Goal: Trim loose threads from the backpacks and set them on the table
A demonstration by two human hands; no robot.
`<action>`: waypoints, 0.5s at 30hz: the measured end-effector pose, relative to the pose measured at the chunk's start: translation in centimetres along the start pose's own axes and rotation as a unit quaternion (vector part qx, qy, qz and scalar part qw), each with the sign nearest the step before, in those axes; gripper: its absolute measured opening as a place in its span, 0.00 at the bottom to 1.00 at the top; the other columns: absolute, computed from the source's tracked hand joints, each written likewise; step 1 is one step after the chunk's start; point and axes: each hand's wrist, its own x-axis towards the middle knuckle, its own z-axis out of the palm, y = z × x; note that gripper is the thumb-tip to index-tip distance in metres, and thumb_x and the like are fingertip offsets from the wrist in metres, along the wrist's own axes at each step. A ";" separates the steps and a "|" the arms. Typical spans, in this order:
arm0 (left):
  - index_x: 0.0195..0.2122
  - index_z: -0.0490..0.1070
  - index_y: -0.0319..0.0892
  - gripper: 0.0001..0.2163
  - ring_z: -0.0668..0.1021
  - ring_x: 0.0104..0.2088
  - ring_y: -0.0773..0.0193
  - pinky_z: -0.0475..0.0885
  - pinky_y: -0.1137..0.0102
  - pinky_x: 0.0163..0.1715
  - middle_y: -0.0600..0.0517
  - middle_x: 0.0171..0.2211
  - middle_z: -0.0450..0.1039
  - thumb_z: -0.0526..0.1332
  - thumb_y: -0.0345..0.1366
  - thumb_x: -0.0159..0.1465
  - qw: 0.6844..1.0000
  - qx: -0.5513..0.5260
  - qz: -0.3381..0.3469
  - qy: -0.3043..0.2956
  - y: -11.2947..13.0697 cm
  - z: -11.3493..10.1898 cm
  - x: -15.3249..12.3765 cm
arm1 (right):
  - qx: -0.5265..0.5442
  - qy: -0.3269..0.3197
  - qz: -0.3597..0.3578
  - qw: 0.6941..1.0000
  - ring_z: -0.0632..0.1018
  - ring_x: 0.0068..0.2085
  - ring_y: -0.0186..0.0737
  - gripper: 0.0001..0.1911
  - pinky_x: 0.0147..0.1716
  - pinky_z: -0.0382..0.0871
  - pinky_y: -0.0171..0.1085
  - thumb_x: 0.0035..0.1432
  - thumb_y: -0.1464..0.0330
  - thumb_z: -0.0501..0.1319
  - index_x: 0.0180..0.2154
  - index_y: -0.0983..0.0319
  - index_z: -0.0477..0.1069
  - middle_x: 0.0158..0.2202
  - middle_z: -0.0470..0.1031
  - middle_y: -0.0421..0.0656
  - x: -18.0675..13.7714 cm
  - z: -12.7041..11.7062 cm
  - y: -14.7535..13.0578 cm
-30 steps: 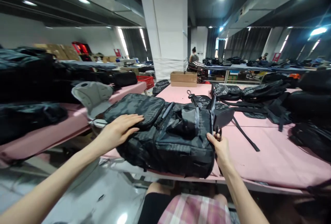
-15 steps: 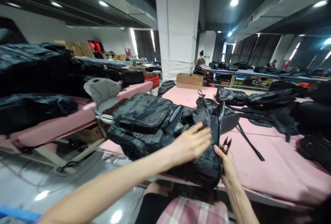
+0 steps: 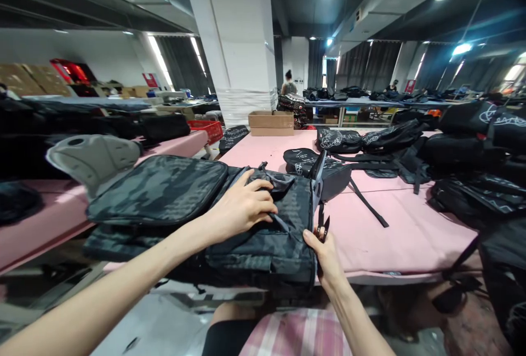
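A black and grey camouflage backpack [image 3: 267,260] lies across the front of the pink-covered table, with its padded front part [image 3: 160,186] to the left. My left hand [image 3: 246,205] rests on it beside a pocket opening, fingers bent and spread apart. At the backpack's right edge is my right hand [image 3: 326,254], its thumb pressed on the rim. Small dark thread snips [image 3: 324,227] stick up from between its fingers, blades pointing away from me. The undersides of my right fingers are hidden behind the edge.
Several black backpacks with white scribble prints [image 3: 339,139] lie at the back and right of the pink table [image 3: 394,235]. A cardboard box [image 3: 271,124] stands by the pillar [image 3: 232,44]. To the left is a grey chair [image 3: 96,159]. Another person [image 3: 289,83] is far back.
The view has turned right. My left hand has slid leftward over the backpack, away from its right edge. My right hand stays at that edge with the snips, whose blades now look closer together.
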 end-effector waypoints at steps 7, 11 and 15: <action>0.42 0.71 0.47 0.09 0.68 0.52 0.57 0.51 0.53 0.56 0.52 0.43 0.75 0.57 0.31 0.62 0.978 0.113 0.029 0.174 2.0 0.1 -0.6 | 0.027 0.006 0.007 1.000 0.68 0.23 0.32 0.14 0.26 0.64 0.32 0.40 0.63 0.70 0.25 0.63 0.68 0.22 0.67 0.35 0.6 0.0 -0.1; 0.36 0.72 0.48 0.08 0.74 0.41 0.68 0.52 0.63 0.57 0.60 0.34 0.77 0.55 0.29 0.63 0.958 0.124 0.089 0.241 4.1 1.0 -1.5 | 0.032 -0.018 0.000 0.999 0.67 0.23 0.32 0.14 0.26 0.63 0.33 0.41 0.63 0.69 0.27 0.63 0.69 0.22 0.67 0.36 0.7 0.1 -0.3; 0.38 0.72 0.45 0.12 0.71 0.49 0.66 0.57 0.67 0.56 0.57 0.41 0.76 0.50 0.29 0.65 0.960 0.113 0.141 0.213 4.8 0.9 0.7 | -0.014 -0.026 -0.025 0.999 0.66 0.24 0.32 0.14 0.27 0.63 0.33 0.43 0.61 0.68 0.29 0.64 0.69 0.24 0.67 0.37 0.4 0.5 0.0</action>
